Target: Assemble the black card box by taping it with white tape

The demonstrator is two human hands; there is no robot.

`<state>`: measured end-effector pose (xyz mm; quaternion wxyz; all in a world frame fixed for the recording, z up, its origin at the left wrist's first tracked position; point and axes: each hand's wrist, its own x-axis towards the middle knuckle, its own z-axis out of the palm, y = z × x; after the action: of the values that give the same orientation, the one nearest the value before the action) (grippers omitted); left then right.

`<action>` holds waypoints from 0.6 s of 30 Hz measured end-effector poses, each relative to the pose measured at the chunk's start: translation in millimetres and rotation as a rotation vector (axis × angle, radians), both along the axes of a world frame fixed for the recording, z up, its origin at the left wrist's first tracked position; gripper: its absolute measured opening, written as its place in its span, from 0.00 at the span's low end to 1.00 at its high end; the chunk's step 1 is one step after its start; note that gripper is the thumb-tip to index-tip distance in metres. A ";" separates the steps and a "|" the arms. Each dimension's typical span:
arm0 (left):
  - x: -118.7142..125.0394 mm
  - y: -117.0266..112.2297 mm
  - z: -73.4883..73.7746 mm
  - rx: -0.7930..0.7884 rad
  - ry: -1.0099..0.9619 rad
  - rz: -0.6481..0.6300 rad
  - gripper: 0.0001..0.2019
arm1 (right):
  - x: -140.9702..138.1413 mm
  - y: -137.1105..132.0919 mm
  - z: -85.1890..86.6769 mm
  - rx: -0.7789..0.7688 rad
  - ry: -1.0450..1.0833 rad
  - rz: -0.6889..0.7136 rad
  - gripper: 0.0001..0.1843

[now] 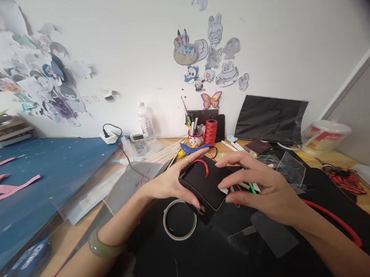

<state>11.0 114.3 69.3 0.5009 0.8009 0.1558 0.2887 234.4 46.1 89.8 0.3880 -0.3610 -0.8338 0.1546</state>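
A small black box [203,187] sits tilted in the middle, above the black mat. My left hand [170,181] grips it from the left, thumb along the near side and fingers behind. A red curved cord [206,167] shows at the box's far part. At the box's right edge, my right hand [265,186] has thumb and a finger closed around a small white piece [224,191]; its index finger is at the box's top surface. How the white piece joins the box I cannot tell. Just below the box lies a ring-shaped roll of tape [165,222].
Clear plastic pieces [275,235] lie at the right on the black mat [210,261]. Behind stand a blue glue gun [193,149], a red thread spool [210,131], a pen cup [195,138] and a bottle [145,122]. Pink strips [14,188] lie on the blue surface at left.
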 end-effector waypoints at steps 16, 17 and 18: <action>16.5 -17.3 -10.2 0.234 0.149 0.096 0.54 | -15.7 -8.7 -1.3 0.383 -0.367 -0.179 0.10; 17.3 -18.1 -10.2 0.239 0.151 0.078 0.54 | -16.4 -9.0 -1.5 0.381 -0.401 -0.170 0.10; 18.0 -18.7 -10.0 0.243 0.150 0.062 0.54 | -17.0 -9.3 -1.6 0.377 -0.426 -0.169 0.10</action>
<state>29.0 95.6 59.3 0.3779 0.8699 0.1815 0.2600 217.4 36.8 88.2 0.2760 -0.3749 -0.8775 -0.1147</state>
